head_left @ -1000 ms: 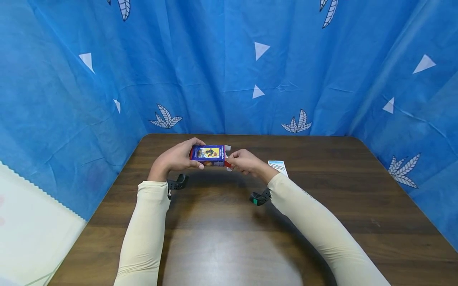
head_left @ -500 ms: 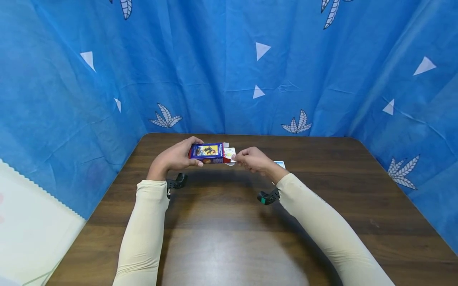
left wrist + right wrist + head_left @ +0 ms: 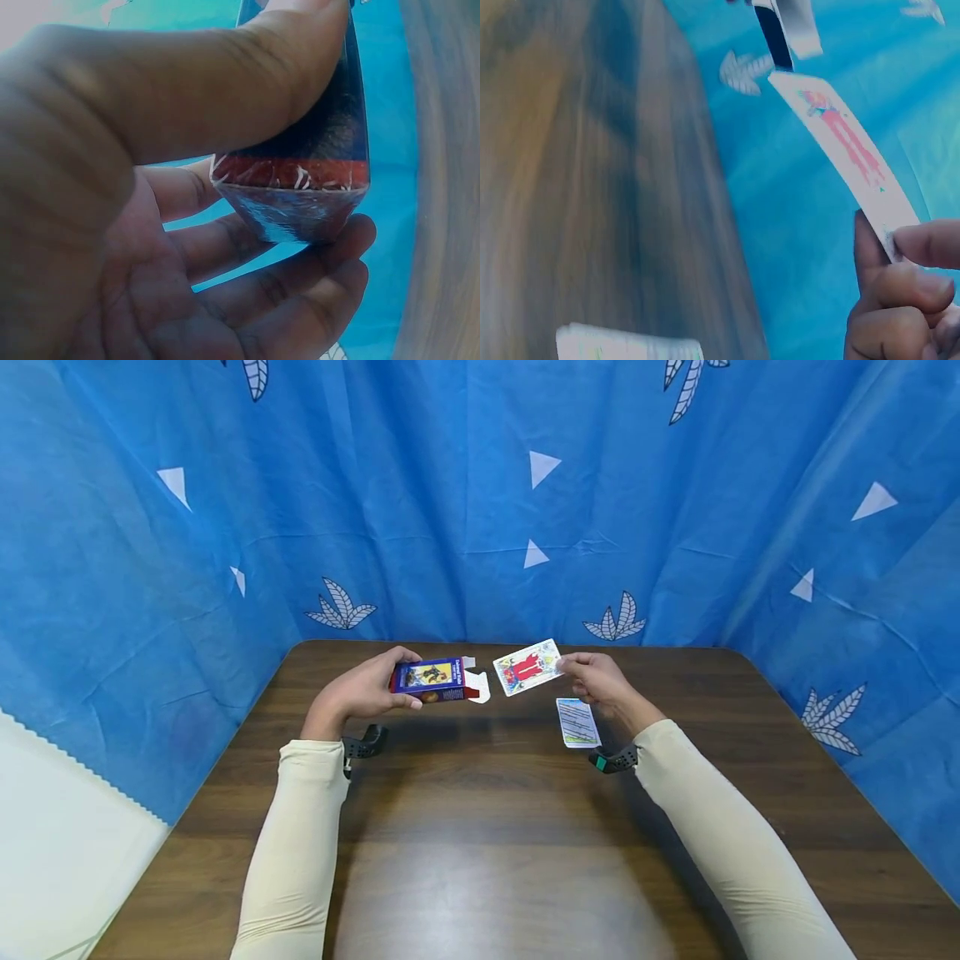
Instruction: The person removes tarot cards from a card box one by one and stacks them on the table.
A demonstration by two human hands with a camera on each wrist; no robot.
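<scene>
Left hand (image 3: 363,689), left of centre in the head view, grasps a blue-and-red box (image 3: 431,682) by its left end, thumb on the near side; a white flap (image 3: 477,687) projects from the box's right end. Right hand (image 3: 600,683), right of centre, pinches a card (image 3: 527,667) with a red design between thumb and fingers. The card is tilted, just right of the flap and apart from it. Below the right hand, striped cards (image 3: 578,723) rest on the brown table (image 3: 480,827); they appear to form a pile, though blur in the right wrist view obscures the number. A blue curtain (image 3: 420,485) fills the upper frame.
</scene>
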